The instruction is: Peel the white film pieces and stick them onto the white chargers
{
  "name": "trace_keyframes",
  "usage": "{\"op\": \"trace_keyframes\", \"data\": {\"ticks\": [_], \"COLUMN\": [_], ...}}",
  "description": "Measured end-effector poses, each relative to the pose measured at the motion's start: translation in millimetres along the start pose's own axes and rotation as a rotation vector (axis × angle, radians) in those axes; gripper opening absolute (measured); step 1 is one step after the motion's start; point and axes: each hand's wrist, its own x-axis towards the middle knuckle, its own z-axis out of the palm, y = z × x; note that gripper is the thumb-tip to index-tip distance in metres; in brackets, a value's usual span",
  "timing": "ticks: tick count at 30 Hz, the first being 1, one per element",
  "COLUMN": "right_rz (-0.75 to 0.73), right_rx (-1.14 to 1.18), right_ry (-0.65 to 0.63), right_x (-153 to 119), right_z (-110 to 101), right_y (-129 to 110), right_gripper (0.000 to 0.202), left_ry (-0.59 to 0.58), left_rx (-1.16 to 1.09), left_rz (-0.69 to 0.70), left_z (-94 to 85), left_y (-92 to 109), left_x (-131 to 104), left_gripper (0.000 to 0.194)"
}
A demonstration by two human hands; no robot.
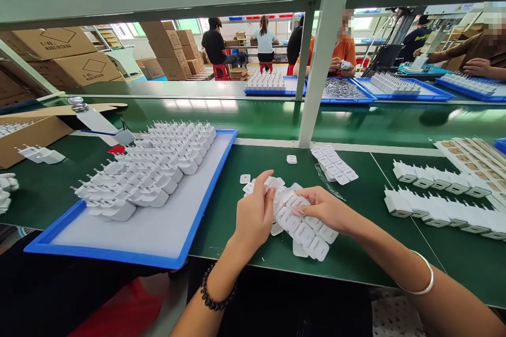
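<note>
Several small white printed square pieces [304,231] lie overlapping in a sheet-like cluster on the green table [356,253], near its front edge. My left hand [255,213] is at the cluster's left end, fingers closed round some of the pieces. From the right, my right hand [326,210] pinches the cluster's upper edge between thumb and fingers. Clear film shows between the hands. One loose square [291,159] lies behind them, and another [245,179] lies just left. A flat group of similar squares [334,164] rests at the back right beside crumpled clear film.
Left stands a blue-rimmed tray [179,260] with rows of white plug adapters [146,168]. More adapters [443,213] line the right side. A metal post [316,84] rises behind the table. Beyond the green belt [190,110], other people sit near blue trays [343,92].
</note>
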Motion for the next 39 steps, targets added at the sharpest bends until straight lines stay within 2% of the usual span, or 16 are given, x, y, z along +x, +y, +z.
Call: {"op": "trace_keyframes", "data": {"ticks": [4,5,9,11,13,18,21,26,29,31,33,34,35,36,39], "right_rz": [0.042,0.043,0.03,0.019,-0.003,-0.069,-0.092,-0.155,-0.164,-0.151,-0.149,-0.152,-0.159,-0.168,-0.17], "right_rx": [0.011,0.016,0.011,-0.022,-0.044,-0.115,-0.17,-0.118,-0.046,-0.025,-0.047,-0.072,-0.098,-0.124,-0.169], "right_ry": [0.018,0.024,0.051,0.056,0.058,0.056,0.097,0.137,0.129,0.116,0.103,0.098,0.094,0.089,0.057], "right_x": [-6,-8,-10,-9,-9,-7,-4,-1,-2,-4,-5,-6,-6,-6,-6], "right_z": [-9,-11,-11,-9,-8,-7,-6,-4,-6,-7,-7,-7,-6,-5,-3], "right_y": [-4,-5,-10,-11,-11,-9,-6,-6,-10,-11,-10,-9,-8,-7,-6], "right_gripper": [0.028,0.027,0.026,0.026,0.025,0.023,0.021,0.015,0.017,0.019,0.019,0.019,0.019,0.018,0.018], "left_ry": [0.158,0.154,-0.096,-0.206,-0.258,-0.186,-0.246,-0.184,-0.248,-0.124,0.067,0.116,0.113,0.06,-0.182], "left_rx": [0.525,0.608,0.737,0.687,0.531,-0.123,-0.326,-0.193,-0.357,-0.455,-0.395,-0.335,-0.283,-0.247,-0.239], "left_rz": [0.082,0.103,0.279,0.336,0.347,0.276,0.303,0.469,0.562,0.488,0.351,0.301,0.271,0.257,0.204], "left_z": [-11.4,-13.6,-12.9,-9.9,-8.9,-12.5,-7.1,7.8,5.3,-0.1,-4.5,-5.6,-6.1,-6.0,-5.3], "left_y": [-18,-23,-35,-35,-30,-12,-1,13,17,17,14,12,10,8,6], "left_x": [12,14,15,13,11,7,2,-19,-27,-25,-17,-12,-7,-3,2], "left_gripper": [0.034,0.036,0.037,0.037,0.038,0.031,0.023,0.019,0.015,0.012,0.015,0.017,0.019,0.023,0.029]}}
